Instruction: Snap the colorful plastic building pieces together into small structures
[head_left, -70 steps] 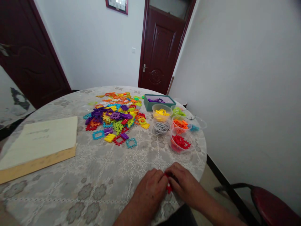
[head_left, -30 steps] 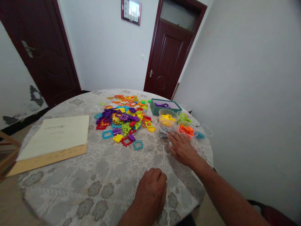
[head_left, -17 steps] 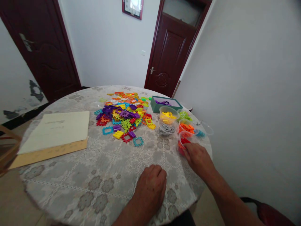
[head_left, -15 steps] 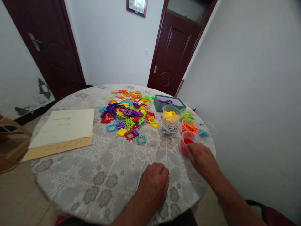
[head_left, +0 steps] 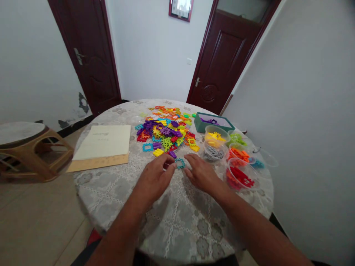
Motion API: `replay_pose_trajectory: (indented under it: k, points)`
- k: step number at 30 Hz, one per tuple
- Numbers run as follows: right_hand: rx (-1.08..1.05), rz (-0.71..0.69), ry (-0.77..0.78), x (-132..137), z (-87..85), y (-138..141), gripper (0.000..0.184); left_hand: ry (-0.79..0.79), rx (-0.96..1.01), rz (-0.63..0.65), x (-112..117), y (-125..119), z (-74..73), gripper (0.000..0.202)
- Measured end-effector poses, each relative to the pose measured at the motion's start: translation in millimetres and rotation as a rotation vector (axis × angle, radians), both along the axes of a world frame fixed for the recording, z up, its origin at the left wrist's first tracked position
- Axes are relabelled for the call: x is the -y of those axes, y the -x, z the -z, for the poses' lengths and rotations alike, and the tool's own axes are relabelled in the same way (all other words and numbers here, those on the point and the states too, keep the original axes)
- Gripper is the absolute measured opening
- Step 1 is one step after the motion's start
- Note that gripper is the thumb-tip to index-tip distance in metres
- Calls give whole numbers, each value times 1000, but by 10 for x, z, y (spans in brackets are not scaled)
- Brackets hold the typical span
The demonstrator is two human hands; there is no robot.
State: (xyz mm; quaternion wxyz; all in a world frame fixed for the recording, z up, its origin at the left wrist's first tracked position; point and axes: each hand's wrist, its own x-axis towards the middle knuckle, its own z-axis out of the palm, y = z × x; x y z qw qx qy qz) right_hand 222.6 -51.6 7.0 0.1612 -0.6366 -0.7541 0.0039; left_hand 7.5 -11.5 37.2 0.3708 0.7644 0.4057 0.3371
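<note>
The left hand (head_left: pixel 154 177) and right hand (head_left: pixel 201 173) were low over the grey lace-patterned cloth of a round table (head_left: pixel 177 229), with a small teal plastic square frame (head_left: pixel 180 163) between them (whether the left fingertips touched it, I couldn't tell). Just beyond lay a heap of multicoloured plastic interlocking pieces (head_left: pixel 163 133). To the right stood a clear plastic bowl of red pieces (head_left: pixel 240 177) and a clear plastic bowl of grey pieces (head_left: pixel 213 151). On the left, a cream paper sheet (head_left: pixel 101 136) lay on a tan cardboard folder (head_left: pixel 97 163).
</note>
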Motion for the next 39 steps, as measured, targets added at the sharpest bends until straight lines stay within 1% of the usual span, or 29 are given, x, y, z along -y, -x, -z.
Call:
replay_pose_trajectory:
  k: [2,4,5,7,8,9,10,12,13,15,16,19,20,22,24,26,28,30,32,33,35,37,38,39]
  points:
    - [13,32,81,-241,155,76,42,-17,-60,16,-161,65,26,23]
    - [-5,72,119,-367,295,94,38,-22,-121,43,-267,83,102,26]
    - [-36,94,120,-390,354,84,38,-17,-152,49,-304,80,155,27]
    - [-138,127,89,-386,439,36,45,-9,-201,43,-353,63,277,28]
    - [-197,129,65,-370,463,4,48,-10,-214,35,-367,55,339,29]
    - [-251,116,44,-352,473,-31,46,-15,-215,31,-374,50,399,29]
    - [-291,88,33,-335,471,-63,38,-22,-209,34,-376,48,452,30]
    - [-336,20,35,-312,438,-108,12,-34,-186,59,-365,55,532,31]
    - [-359,-7,38,-307,415,-116,6,-41,-174,66,-354,61,557,31]
    - [-478,-27,45,-311,372,-105,9,-62,-160,62,-333,72,581,30]
    - [-588,-18,55,-321,358,-89,12,-73,-155,58,-326,74,583,30]
    - [-984,28,133,-368,324,-47,40,-91,-161,47,-331,63,575,32]
    - [-1091,50,151,-381,301,-45,44,-96,-168,39,-342,58,574,33]
    - [-1216,81,148,-372,205,-71,45,-120,-191,20,-369,50,584,34]
    - [-1236,89,94,-291,30,-137,37,-157,-226,19,-395,53,606,33]
    - [-1154,77,25,-129,-199,-244,29,-191,-259,41,-416,65,638,32]
    - [-1006,90,-52,86,-431,-406,29,-212,-280,58,-432,79,674,32]
    - [-816,129,-141,309,-618,-645,31,-222,-295,60,-439,85,705,32]
    - [-593,186,-261,506,-735,-987,30,-229,-302,52,-431,78,720,32]
    - [-470,235,-341,589,-765,-1199,29,-236,-295,45,-420,71,719,31]
    - [-227,362,-426,711,-773,-1693,29,-254,-269,33,-387,54,699,28]
    - [-1,514,-442,768,-715,-2243,34,-267,-250,15,-354,40,664,25]
    - [102,587,-431,773,-667,-2516,35,-273,-244,-18,-343,37,647,24]
    - [198,640,-387,765,-609,-2778,37,-279,-239,-57,-335,37,636,24]
